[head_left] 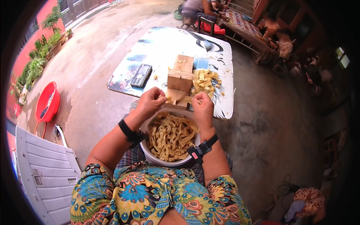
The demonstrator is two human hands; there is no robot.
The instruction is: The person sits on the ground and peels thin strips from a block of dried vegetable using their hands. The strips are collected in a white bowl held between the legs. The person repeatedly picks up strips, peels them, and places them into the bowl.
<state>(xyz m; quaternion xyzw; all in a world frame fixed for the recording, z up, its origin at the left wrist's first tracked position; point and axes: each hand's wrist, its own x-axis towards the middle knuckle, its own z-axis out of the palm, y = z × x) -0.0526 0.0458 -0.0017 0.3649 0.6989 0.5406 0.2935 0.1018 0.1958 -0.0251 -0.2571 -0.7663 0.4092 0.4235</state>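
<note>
My left hand [153, 99] pinches the end of a pale yellow strip [169, 99] over the near edge of the table. Facing it, my right hand [203, 104] has closed fingers on another yellowish piece [189, 99]. Whether both are one strip cannot be told. Between and beyond my hands stands a stepped wooden block [180, 80]. Flat yellow strips [205, 81] lie heaped at its right. Below my hands, in my lap, a round white tub [146, 146] holds many twisted yellowish strips [171, 136].
A keypad mobile phone [141, 75] lies on the painted table [166, 42]. A red basin [47, 101] and potted plants [53, 42] stand at the left. Several people sit around a cloth-covered table [244, 24] at the upper right; another person [308, 202] is at lower right.
</note>
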